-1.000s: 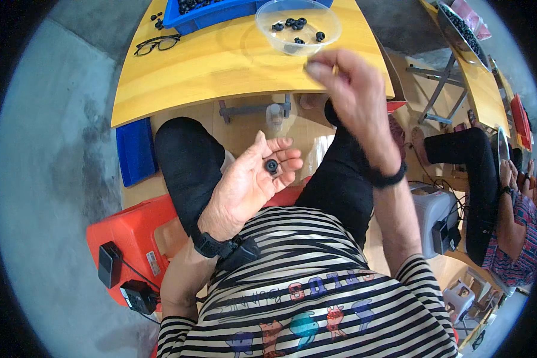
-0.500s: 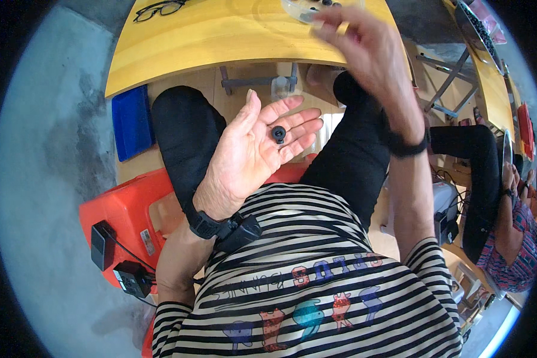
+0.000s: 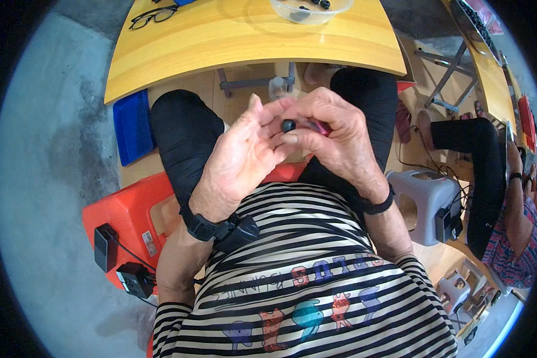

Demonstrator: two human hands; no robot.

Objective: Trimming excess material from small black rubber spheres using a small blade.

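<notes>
My left hand (image 3: 238, 156) is palm up in front of my lap, its fingers stretched out and the thumb raised. Over its fingers, my right hand (image 3: 339, 132) is closed in a pinch. A small black round part (image 3: 288, 125) shows between the right thumb and index fingertips, above the left fingers; whether it also touches the left hand I cannot tell. A narrow reddish-pink patch (image 3: 322, 127) shows within the right hand's grip; its kind is unclear. The right hand's other fingers are partly hidden.
A clear plastic bowl (image 3: 310, 13) with several black parts stands on the yellow table (image 3: 250, 48), with eyeglasses (image 3: 153, 17) at its left. Left are a blue tray (image 3: 133, 127) and red stool (image 3: 128, 206); right, a grey stool (image 3: 420, 200) and another person's arm (image 3: 518, 209).
My right hand has come down from beside the bowl to my left hand and closed in a pinch. The black part, lying on the left fingers before, now shows at the right fingertips.
</notes>
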